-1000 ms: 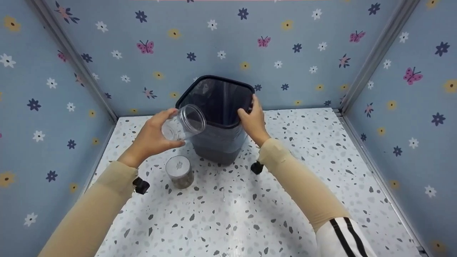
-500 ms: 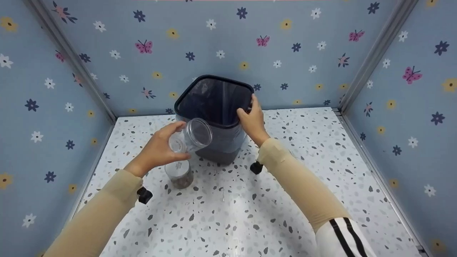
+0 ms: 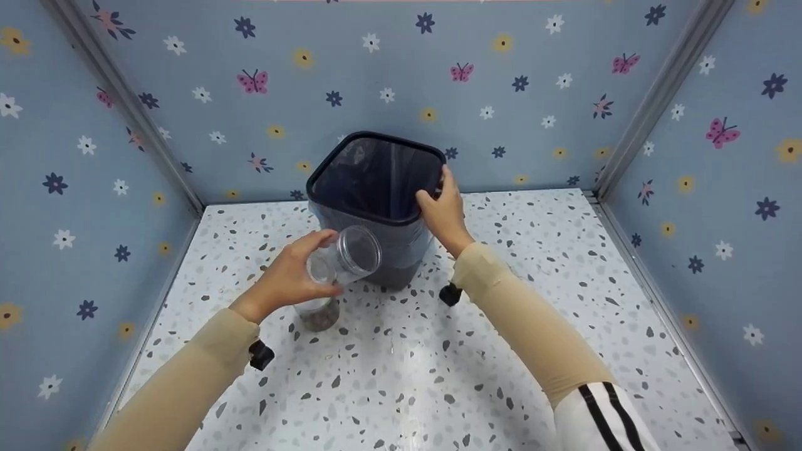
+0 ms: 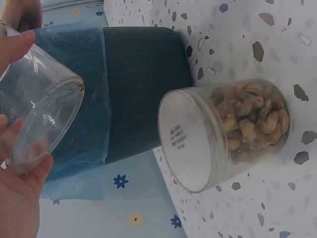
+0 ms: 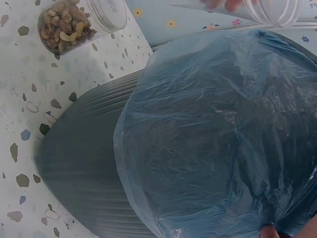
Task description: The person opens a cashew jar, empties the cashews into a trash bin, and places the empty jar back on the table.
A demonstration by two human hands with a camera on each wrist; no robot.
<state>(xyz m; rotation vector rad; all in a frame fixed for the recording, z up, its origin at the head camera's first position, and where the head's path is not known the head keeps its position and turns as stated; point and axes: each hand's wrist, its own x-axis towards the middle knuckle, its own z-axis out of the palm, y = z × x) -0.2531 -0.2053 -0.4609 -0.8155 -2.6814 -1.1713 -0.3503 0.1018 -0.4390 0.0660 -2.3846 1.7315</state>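
From where I stand, the left hand, left of centre in the frame, has its thumb and fingers clamped round a clear jar, held up off the table and tipped sideways, its threaded mouth facing right. I see no contents in that jar; it hangs in front of the bin's lower left part, and I can't tell whether the two touch. The right hand, just right of centre, pinches the right side of the rim of the dark bin, thumb inside and fingers outside. The bin stands mid-frame near the back wall, with a thin blue liner folded over its edge. Below the left hand, left of centre, a lidded jar sits upright on the table, partly hidden by that hand; it has a white lid and what look like cashews inside. The speckled table fills the lower middle, and blue walls with flowers and butterflies rise on three sides.
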